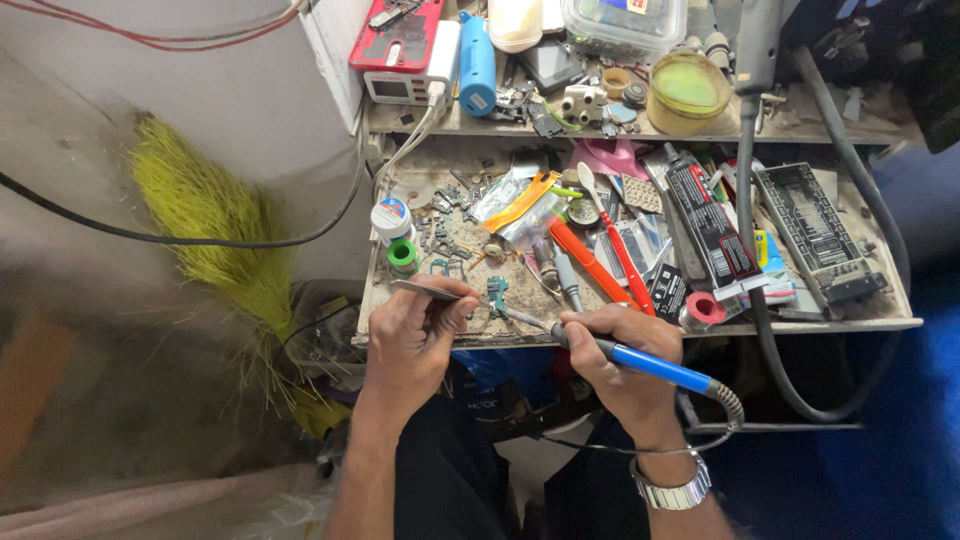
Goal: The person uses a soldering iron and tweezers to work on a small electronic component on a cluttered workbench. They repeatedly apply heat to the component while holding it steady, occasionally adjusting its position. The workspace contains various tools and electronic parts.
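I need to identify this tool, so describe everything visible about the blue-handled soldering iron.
The soldering iron has a bright blue handle, a black grip section toward the front and a thin metal tip. It lies slanted, tip pointing up-left toward a small teal part on the cluttered tray. The right hand grips it like a pen. At its rear end a ribbed grey strain relief leads into a thin dark cord that loops down and back beneath the wrist.
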